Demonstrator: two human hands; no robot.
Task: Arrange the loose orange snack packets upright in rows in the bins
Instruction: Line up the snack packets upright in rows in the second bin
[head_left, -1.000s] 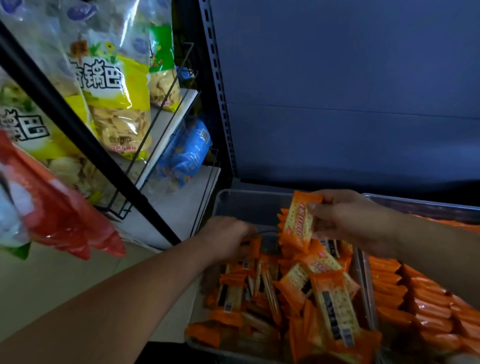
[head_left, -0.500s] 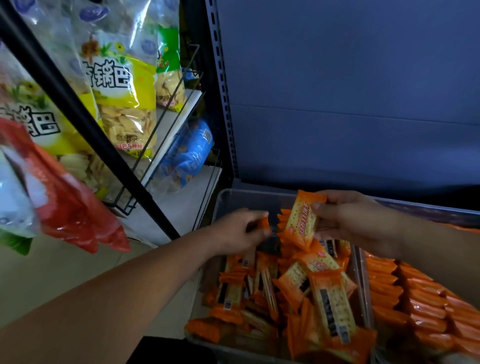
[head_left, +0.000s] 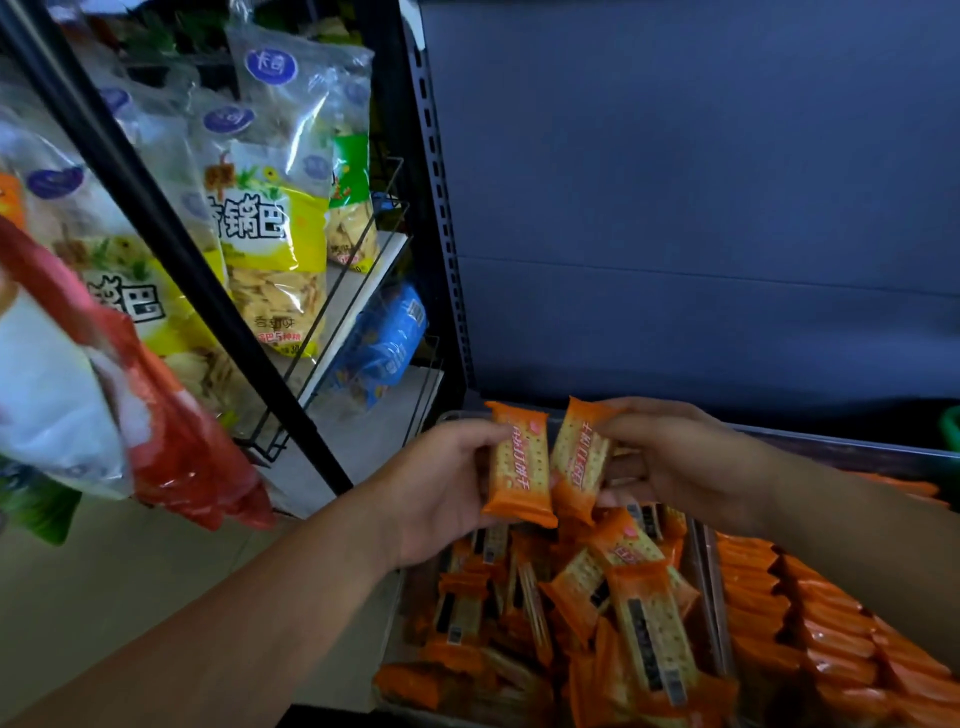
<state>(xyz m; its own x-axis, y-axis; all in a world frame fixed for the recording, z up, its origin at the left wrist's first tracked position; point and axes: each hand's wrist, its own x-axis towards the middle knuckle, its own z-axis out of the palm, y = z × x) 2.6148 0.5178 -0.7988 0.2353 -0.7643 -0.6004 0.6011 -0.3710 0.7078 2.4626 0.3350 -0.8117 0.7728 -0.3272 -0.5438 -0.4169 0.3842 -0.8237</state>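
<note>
1. Two orange packets are being held up, one per hand, both upright, faces to the camera, side by side and touching, above the back of the left bin (head_left: 454, 418).
2. Left hand (head_left: 441, 488) is pinching the left packet (head_left: 519, 465): thumb on its front left edge, fingers curled behind.
3. Right hand (head_left: 680, 467) is pinching the right packet (head_left: 579, 462) by its right edge, thumb near the top, fingers curled behind.
4. Loose pile (head_left: 597, 597) is lying jumbled in the left bin under the hands; too many to count.
5. Two bins are showing. Right bin (head_left: 857, 448) is holding packed upright rows (head_left: 779, 613); the right forearm is crossing over it.
6. Left side: yellow chip bags (head_left: 270, 249) are hanging on a wire rack (head_left: 363, 291), one blue pack (head_left: 384, 343) is sitting below, and a black post (head_left: 208, 270) is cutting across.
7. A red-white bag (head_left: 130, 415) is blocking the near-left view.
</note>
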